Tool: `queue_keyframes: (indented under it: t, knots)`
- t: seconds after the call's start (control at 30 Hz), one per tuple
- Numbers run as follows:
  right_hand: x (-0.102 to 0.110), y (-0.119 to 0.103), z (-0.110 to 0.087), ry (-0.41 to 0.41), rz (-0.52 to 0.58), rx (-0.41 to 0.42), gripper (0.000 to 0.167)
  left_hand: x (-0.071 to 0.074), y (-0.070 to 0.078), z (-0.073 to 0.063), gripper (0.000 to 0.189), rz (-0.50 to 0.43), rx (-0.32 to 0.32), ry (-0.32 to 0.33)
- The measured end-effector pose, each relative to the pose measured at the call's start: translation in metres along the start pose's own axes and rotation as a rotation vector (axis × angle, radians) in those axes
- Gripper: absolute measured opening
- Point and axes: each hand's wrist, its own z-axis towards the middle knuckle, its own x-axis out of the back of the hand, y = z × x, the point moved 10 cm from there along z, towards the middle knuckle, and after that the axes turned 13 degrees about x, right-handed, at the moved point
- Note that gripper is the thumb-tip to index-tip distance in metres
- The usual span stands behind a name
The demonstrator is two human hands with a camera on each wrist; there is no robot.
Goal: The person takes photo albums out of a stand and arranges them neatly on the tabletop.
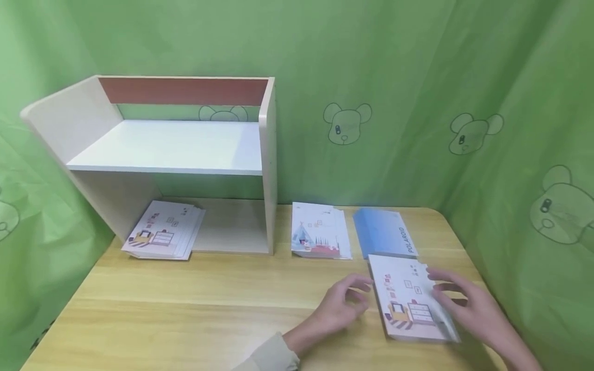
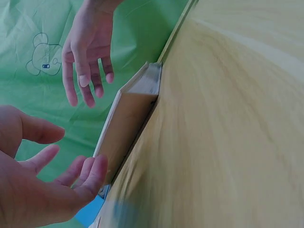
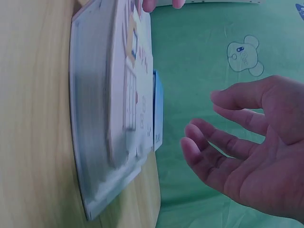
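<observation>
A white book with a furniture print (image 1: 399,288) is lying on the wooden surface (image 1: 223,299), just in front of a blue POLAROID book (image 1: 380,232); whether the two are touching, I cannot tell. Its broad face is probably keeping it steady, while its page edges are slanting out on the right. The left hand (image 1: 341,304) is hovering at its left edge, the grip loosely curved and pinching nothing; fingertip contact is uncertain. The right hand (image 1: 468,304) is hovering by the opposite edge, its fingers spread apart and clear of the pages. Both are flanking the book, likely because its sides are offering the easiest hold. A tent-print book (image 1: 315,226) is lying left of the blue one. A similar furniture-print book (image 1: 160,229) is resting inside the bookshelf (image 1: 270,206), beside its left panel.
</observation>
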Motion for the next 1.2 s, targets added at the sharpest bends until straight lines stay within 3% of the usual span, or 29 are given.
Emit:
queue_keyframes:
  t: [0.2, 0.7, 0.9, 1.2]
  knots:
    - [-0.002, -0.007, 0.008, 0.027, 0.002, -0.046, 0.041, 0.013, 0.003, -0.002, 0.04, -0.06, -0.021, -0.001]
    - [-0.008, -0.025, 0.024, 0.18, 0.101, -0.113, 0.04, 0.048, 0.017, -0.017, 0.038, -0.079, -0.083, 0.025]
    - [-0.019, -0.037, 0.036, 0.184, 0.161, -0.099, 0.039, 0.067, 0.018, -0.022, 0.035, -0.144, -0.103, 0.08]
    - [-0.032, -0.042, 0.046, 0.163, 0.21, -0.122, 0.039, 0.09, 0.02, -0.026, 0.033, -0.113, -0.133, 0.114]
